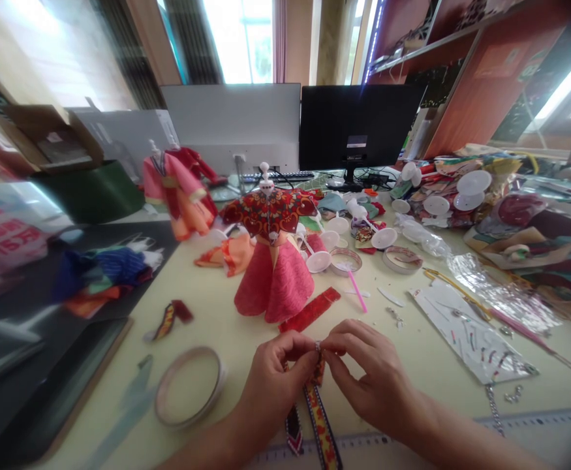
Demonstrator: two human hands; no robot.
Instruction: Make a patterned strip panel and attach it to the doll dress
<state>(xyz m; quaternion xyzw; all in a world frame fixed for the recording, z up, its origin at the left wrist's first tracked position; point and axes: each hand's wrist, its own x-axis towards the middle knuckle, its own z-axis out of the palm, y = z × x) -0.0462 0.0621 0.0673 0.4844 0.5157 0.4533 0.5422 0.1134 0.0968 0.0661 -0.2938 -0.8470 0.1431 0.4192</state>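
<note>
Low over the front of the table, my left hand pinches the top of a patterned ribbon between thumb and fingers. From the other side, my right hand closes its fingertips at the same spot. The yellow, red and black ribbon hangs down between the hands, beside a darker pointed strip. A small pale bit shows at the pinch point, too small to name. Just beyond my hands stands a doll-sized stand wearing a red dress with a dark patterned cape collar. A red fabric strip lies beside its skirt.
Left are a tape roll, a ribbon scrap and a black tray. Right lie a pin-covered white card, a pink stick and a ruler. Piled fabrics with white stand bases and monitors are behind.
</note>
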